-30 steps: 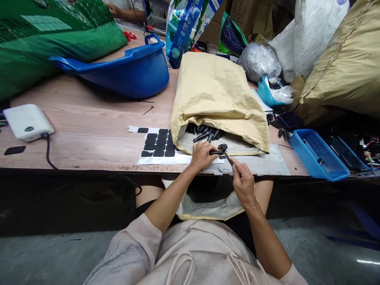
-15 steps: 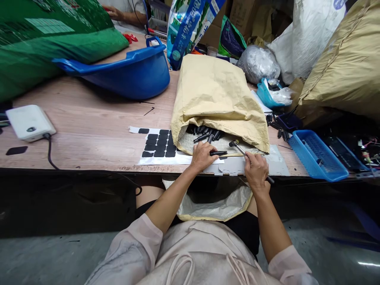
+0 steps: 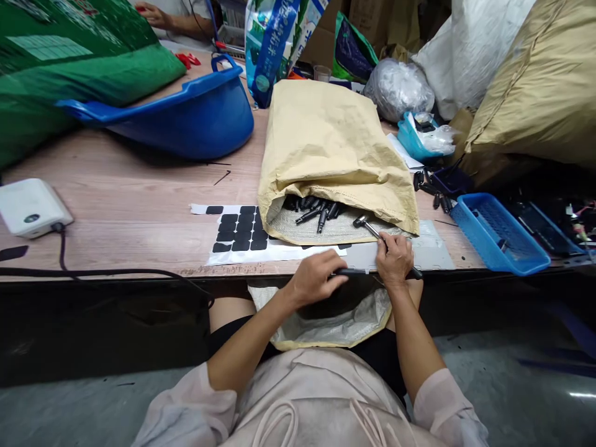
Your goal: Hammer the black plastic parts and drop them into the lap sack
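My left hand (image 3: pixel 319 276) is at the table's front edge, its fingers closed on a black rod-shaped part (image 3: pixel 351 272) that points right. In my right hand (image 3: pixel 395 257) is a small hammer (image 3: pixel 370 228), its metal head resting over the mouth of a tan sack (image 3: pixel 326 136) and its dark grip end sticking out below. Several black parts (image 3: pixel 321 214) lie in the sack's open mouth. Below the table edge, a second sack (image 3: pixel 335 329) lies open on my lap, with a pale lining.
A blue basin (image 3: pixel 186 118) stands behind left, beside a green sack (image 3: pixel 93 87). Black stickers on a white sheet (image 3: pixel 279 250) lie left of the tan sack. A blue basket (image 3: pixel 503 233) sits on the right, a white box (image 3: pixel 32 208) far left. Another person's arm (image 3: pixel 177 23) shows at the back.
My left hand has drawn back from the sack's mouth to the table edge with the black part. My right hand and the hammer have shifted slightly. The whole view has moved a little.
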A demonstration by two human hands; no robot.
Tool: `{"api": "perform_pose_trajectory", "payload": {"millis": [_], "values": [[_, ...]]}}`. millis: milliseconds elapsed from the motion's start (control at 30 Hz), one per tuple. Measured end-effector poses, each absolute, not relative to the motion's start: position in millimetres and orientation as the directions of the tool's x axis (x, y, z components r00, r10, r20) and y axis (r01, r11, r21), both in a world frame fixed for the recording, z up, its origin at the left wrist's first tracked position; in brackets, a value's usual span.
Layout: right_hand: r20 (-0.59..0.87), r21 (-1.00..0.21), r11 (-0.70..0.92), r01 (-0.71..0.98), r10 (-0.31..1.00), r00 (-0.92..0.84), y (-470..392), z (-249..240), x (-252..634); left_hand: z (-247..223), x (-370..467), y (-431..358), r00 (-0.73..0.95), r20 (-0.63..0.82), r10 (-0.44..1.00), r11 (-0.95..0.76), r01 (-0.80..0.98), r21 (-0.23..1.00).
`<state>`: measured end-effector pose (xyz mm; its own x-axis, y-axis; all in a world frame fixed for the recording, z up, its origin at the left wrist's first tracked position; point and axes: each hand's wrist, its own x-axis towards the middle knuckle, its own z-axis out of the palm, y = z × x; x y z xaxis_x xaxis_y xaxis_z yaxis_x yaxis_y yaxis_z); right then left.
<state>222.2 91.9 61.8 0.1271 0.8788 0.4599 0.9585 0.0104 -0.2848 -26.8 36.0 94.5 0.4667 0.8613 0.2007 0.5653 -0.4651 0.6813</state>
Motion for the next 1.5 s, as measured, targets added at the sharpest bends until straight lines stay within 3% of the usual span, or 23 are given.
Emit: {"api": "perform_pose_trajectory", "payload": {"millis": [133, 300, 400, 500, 600, 667, 767, 867, 967, 1133, 1267, 1500], "values": [[0.455, -0.303, 0.015, 0.953, 0.881, 0.131, 91.8, 60.6, 221.6, 77.2, -22.9, -9.8, 0.617, -0.027, 0.786, -0.435, 0.584, 0.685], [0.435, -0.322, 0.006, 0.947, 0.889, 0.142, 91.7, 60.8, 220.8, 33.0, -18.2, -12.9, 0.428, -0.411, 0.805, -0.213, 0.855, 0.473], [0.446, -0.327, 0.017, 0.945, 0.884, 0.138, 91.5, 60.5, 220.4, 26.1, -18.5, -11.9, 0.335, -0.51, 0.793, -0.134, 0.911, 0.39], [0.461, -0.324, 0.031, 0.946, 0.878, 0.129, 91.1, 59.5, 220.2, 47.0, -23.8, -15.3, 0.442, -0.4, 0.803, -0.192, 0.827, 0.528], [0.467, -0.311, 0.03, 0.95, 0.875, 0.125, 91.2, 58.5, 220.5, 82.3, -35.4, -0.7, 0.502, -0.131, 0.855, -0.27, 0.647, 0.713], [0.477, -0.302, 0.028, 0.953, 0.87, 0.126, 91.7, 57.9, 220.8, 101.6, -45.2, 26.3, 0.329, 0.064, 0.942, -0.27, 0.632, 0.727], [0.497, -0.301, 0.042, 0.953, 0.859, 0.119, 92.9, 57.1, 221.4, 112.6, -59.1, 79.9, 0.009, 0.253, 0.967, -0.173, 0.753, 0.634], [0.497, -0.312, 0.052, 0.949, 0.86, 0.116, 94.2, 56.0, 222.1, 105.5, -68.4, 120.3, -0.124, 0.218, 0.968, -0.016, 0.838, 0.546], [0.498, -0.312, 0.048, 0.949, 0.859, 0.12, 95.0, 54.4, 222.6, 95.7, -73.4, 129.5, -0.124, 0.116, 0.985, 0.051, 0.868, 0.493], [0.523, -0.299, 0.06, 0.952, 0.845, 0.111, 95.6, 52.6, 222.8, 97.7, -65.2, 105.2, -0.038, 0.229, 0.973, -0.091, 0.844, 0.529], [0.507, -0.301, 0.051, 0.952, 0.854, 0.115, 95.4, 53.6, 224.1, 97.1, -34.4, 96.0, 0.182, 0.247, 0.952, -0.29, 0.795, 0.533], [0.497, -0.291, 0.049, 0.956, 0.861, 0.108, 95.0, 54.1, 224.2, 74.4, -13.7, 109.8, 0.169, 0.211, 0.963, -0.265, 0.75, 0.606]]}}
